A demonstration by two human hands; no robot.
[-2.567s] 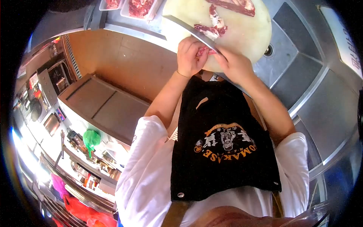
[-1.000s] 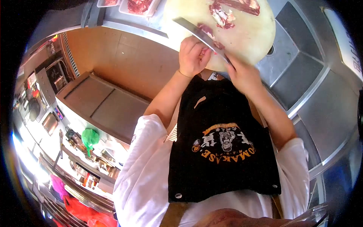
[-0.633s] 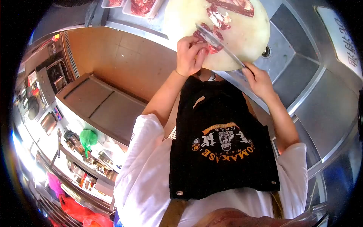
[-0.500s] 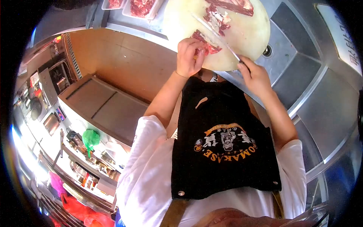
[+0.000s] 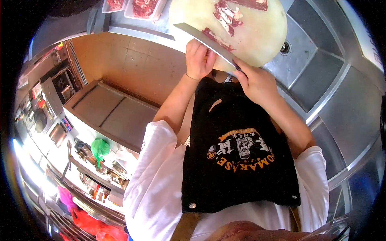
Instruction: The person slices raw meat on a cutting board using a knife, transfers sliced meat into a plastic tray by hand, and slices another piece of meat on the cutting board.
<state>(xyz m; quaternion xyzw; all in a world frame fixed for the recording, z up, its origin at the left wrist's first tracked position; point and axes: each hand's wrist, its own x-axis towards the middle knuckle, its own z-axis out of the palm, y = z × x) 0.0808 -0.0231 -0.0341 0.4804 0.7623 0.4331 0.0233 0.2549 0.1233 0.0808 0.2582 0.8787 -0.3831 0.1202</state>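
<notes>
In the head view, my right hand [image 5: 257,82] is closed round the handle of a knife [image 5: 207,43] with a long, broad blade. The blade slants across the near part of a round, pale cutting board [image 5: 257,44]. My left hand [image 5: 198,60] is curled at the board's near edge, with red meat showing at its fingers and the blade passing over the fingertips. Beyond the blade shows a strip of red meat [image 5: 217,39], partly hidden by it. Farther up the board lie a fatty meat piece [image 5: 228,18] and a larger slab of meat [image 5: 253,3].
White trays of cut meat [image 5: 144,8] stand at the upper left of the counter. Right of the board is a metal sink with a drain [image 5: 285,48]. A metal cabinet [image 5: 108,108] and a shelf with a green bag [image 5: 99,149] are at the left.
The knife has come nearer to my body and now lies over the near meat by my left fingers, its broad side showing more. My right hand has moved left and down.
</notes>
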